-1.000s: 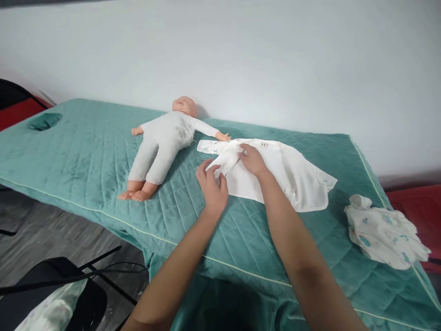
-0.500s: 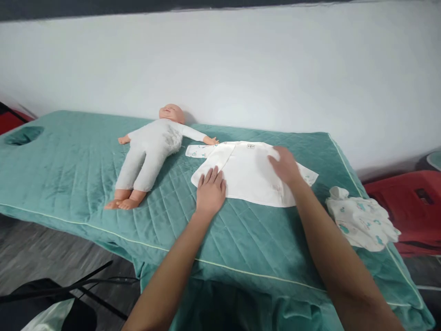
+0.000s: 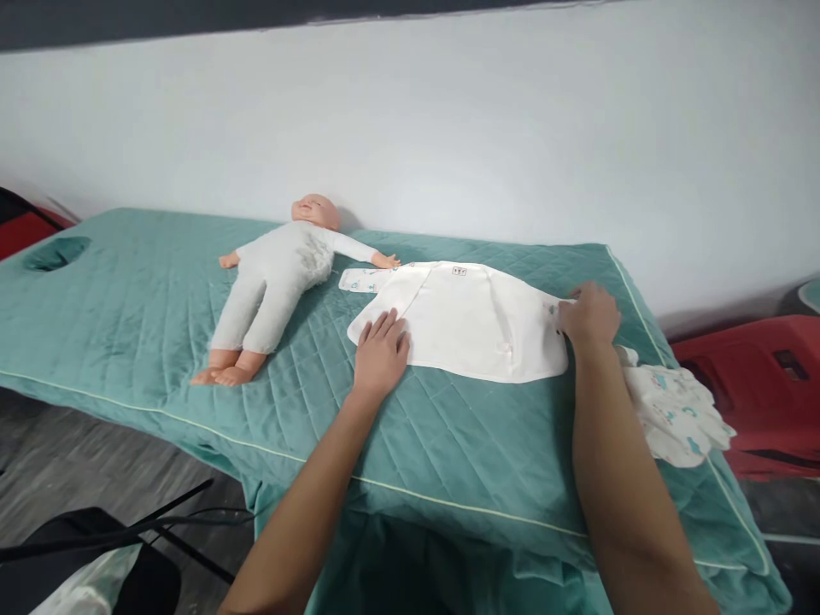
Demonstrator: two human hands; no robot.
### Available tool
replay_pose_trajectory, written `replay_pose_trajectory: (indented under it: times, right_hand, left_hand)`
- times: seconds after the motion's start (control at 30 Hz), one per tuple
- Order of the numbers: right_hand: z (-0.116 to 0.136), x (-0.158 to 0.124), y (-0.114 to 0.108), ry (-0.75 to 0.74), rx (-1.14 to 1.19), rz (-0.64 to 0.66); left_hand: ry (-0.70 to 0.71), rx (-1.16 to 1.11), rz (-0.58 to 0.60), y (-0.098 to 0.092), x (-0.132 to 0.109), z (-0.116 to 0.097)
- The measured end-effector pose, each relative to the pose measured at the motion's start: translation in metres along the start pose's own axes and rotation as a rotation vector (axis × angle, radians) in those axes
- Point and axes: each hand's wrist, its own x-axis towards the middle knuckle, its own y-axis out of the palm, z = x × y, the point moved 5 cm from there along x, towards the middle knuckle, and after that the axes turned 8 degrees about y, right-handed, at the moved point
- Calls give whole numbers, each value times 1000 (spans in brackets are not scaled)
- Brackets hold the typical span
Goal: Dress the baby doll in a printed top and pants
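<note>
A white baby shirt lies spread on the green quilted bed cover, its left sleeve with a small print stretched out flat. My left hand rests flat on the shirt's lower left part, fingers stretched. Over at the shirt's right side, my right hand has its fingers closed on the right sleeve, which is mostly hidden by the hand. Just left of the shirt a baby doll with a white cloth body lies on its back. One doll hand is close to the shirt's upper left edge.
A crumpled white printed baby garment lies near the right end of the bed. Behind runs a white wall. A red chair stands beyond the right edge. Black straps or rods show at lower left.
My right hand has moved right from the shirt's upper body to its right sleeve and closed on it. The shirt's right side has creased. My left hand stays on the cloth.
</note>
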Motion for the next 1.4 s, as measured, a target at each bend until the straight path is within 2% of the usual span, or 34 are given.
replay_pose_trajectory:
  times: [0.1, 0.2, 0.3, 0.37, 0.43, 0.5, 0.6, 0.67, 0.77, 0.87, 0.97, 1.03, 1.13, 1.2, 1.3, 1.4]
  right_hand:
    - [9, -8, -4, -49, 21, -60]
    - [39, -31, -2, -288, 197, -73]
    - [84, -70, 18, -570, 359, 98]
    - [110, -95, 40, -670, 310, 225]
    - [128, -106, 61, -647, 156, 280]
    - [136, -104, 75, -550, 6, 307]
    - [141, -93, 79, -442, -104, 315]
    - [141, -89, 76, -423, -118, 288]
    - [143, -97, 70, -476, -127, 234]
    - [160, -117, 68, -682, -109, 205]
    - [199, -129, 70, -849, -29, 197]
    - [235, -128, 76, -854, 77, 221]
    - [300, -118, 91, -763, 270, 297]
    - [345, -113, 105, -705, 353, 370]
    - [409, -111, 130, -699, 384, 505]
    - [459, -107, 157, -629, 342, 613]
  left_hand:
    - [0, -2, -7, -1, 0, -1]
    - [5, 0, -25, -2, 0, -3]
    - [25, -13, -72, -4, 0, -4]
    - [55, -27, -113, -6, -1, -6]
    - [87, -49, -150, -7, -2, -8]
    - [119, -76, -184, -8, -5, -10]
    - [166, -136, -232, -13, -8, -8]
    - [167, -184, -278, -23, -8, 4]
    - [54, -225, -397, -52, -4, 47]
    - [-89, -245, -485, -92, -2, 114]
    - [-251, -217, -559, -129, -6, 190]
    - [-370, -178, -514, -143, -9, 235]
    - [-525, -259, -364, -146, -10, 286]
    - [-602, -424, -248, -138, -6, 307]
    - [-649, -764, -125, -123, 4, 321]
    - [-705, -1086, -44, -107, 17, 324]
